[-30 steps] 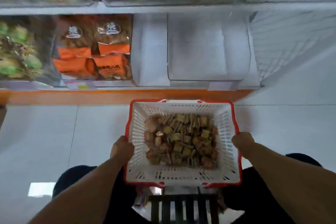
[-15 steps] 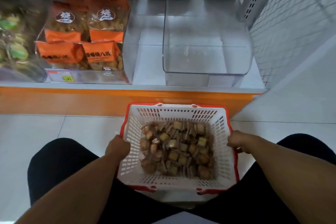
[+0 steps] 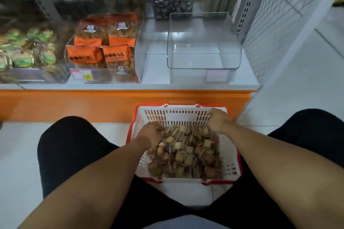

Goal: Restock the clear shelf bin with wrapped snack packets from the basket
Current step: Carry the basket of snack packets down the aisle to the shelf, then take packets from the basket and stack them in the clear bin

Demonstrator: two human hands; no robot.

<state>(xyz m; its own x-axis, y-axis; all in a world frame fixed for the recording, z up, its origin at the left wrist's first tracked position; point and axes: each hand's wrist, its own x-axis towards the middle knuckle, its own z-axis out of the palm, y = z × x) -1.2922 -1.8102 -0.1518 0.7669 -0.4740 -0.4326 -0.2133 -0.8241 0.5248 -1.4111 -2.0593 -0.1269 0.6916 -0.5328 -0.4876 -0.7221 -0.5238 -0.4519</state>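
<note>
White plastic with a red rim, that's the basket [image 3: 230, 156] sitting on the floor tiles [image 3: 16, 154] between your knees, right up against the orange base [image 3: 74, 104] of the shelving. It's loaded with a heap of small wrapped snack packets [image 3: 188, 156], brownish and tan squares all jumbled together.

Both your hands are down inside it. Your left hand [image 3: 150, 134] is dug into the left side of the pile with the fingers curled down around some packets. Your right hand [image 3: 217, 120] is at the far right corner, close to the basket's back wall, fingers bent downward into the pile; honestly can't tell if it's actually got hold of anything, the fingertips are hidden.

The clear shelf bin [image 3: 202, 46] is up on the white bottom shelf [image 3: 156, 72], straight ahead and a bit above the basket, and it has nothing in it. Just to its left is another clear bin stuffed with orange snack bags [image 3: 104, 46], with a price tag [image 3: 83, 75] on the front. Further left there's a bin of green-wrapped snacks [image 3: 24, 50], pretty blurry. Behind your bin you can make out a container of dark wrapped sweets [image 3: 171, 6]. A white wire mesh panel [image 3: 270, 33] closes off the right end of the shelf.
</note>
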